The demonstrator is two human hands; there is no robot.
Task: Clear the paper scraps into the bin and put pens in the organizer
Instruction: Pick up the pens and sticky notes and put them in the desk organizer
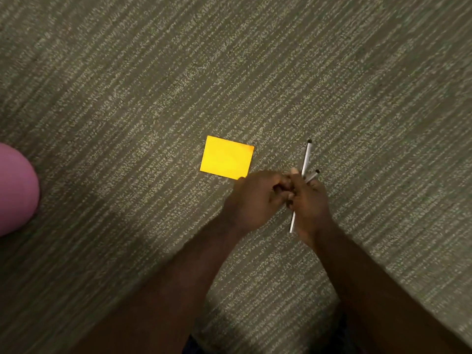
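A yellow paper scrap (226, 157) lies flat on the carpet near the middle of the view. Just below and right of it my two hands meet above the floor. My right hand (310, 206) is closed around a few thin silver pens (307, 156) with dark tips; one sticks up past my fingers and its other end pokes out below my palm. My left hand (252, 199) has its fingers curled and touching the right hand's fingers; I cannot tell whether it grips a pen. Neither bin nor organizer is in view.
Grey-green striped carpet (127, 98) fills the view. A rounded pink object (15, 190) sits at the left edge. A dark patch of clothing shows at the bottom edge between my forearms.
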